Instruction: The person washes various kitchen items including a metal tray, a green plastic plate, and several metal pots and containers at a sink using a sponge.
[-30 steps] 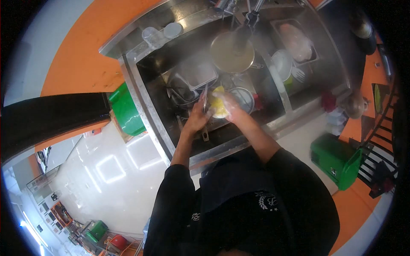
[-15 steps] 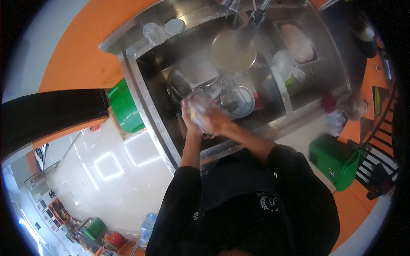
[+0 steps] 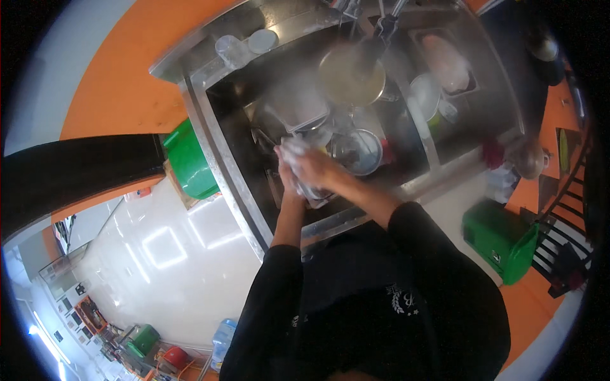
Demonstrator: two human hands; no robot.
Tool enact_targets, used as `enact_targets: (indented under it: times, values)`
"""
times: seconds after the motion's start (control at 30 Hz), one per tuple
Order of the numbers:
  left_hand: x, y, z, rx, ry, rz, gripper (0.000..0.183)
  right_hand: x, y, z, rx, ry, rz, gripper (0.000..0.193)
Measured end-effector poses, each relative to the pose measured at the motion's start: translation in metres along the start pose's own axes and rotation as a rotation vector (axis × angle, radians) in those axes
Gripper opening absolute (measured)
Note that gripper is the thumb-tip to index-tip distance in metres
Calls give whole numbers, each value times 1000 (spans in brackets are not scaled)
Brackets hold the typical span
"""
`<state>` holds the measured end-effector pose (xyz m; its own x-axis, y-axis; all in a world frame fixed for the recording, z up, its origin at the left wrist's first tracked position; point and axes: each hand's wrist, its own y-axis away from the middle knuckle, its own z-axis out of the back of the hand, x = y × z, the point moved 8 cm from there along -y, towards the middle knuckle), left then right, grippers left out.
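Sink [image 3: 222, 152], near-left corner: left hand [image 3: 287, 175], then right hand [image 3: 312, 170], together about a sudsy pale item [image 3: 311, 193] (kind hidden; finger closure cannot be told). Bowl [image 3: 373, 152] just right. Step, judged: scrubbing; next move calls for a slip-safe hold
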<state>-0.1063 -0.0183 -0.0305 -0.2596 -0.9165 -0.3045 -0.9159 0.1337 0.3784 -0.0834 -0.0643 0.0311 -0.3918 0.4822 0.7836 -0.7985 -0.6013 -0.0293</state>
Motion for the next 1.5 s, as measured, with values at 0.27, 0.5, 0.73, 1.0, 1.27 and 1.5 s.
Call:
enact_targets:
  times: [0.27, 0.5, 0.73, 1.0, 1.27, 1.5]
  values:
    - [3, 13, 8, -111, -33, -13, 61, -2, 5, -7, -76, 3, 40, 54]
    - [-6, 20, -1, -111, -247, -72, 64, 11, 13, 29, -340, 58, 296, 46]
    - [-17, 11, -31, 86, -22, -63, 66, 3, 54, 33, -460, 17, -20, 47]
    - [-19, 14, -26, -20, -104, -62, 67, -18, 47, 26, -356, -57, -73, 55]
    - [-26, 5, -24, -11, -103, -64, 61, -34, 21, 20, -291, 15, -149, 52]
    - [-48, -1, -43, 20, -37, -161, 50, -27, 71, 4, -138, -8, -337, 51]
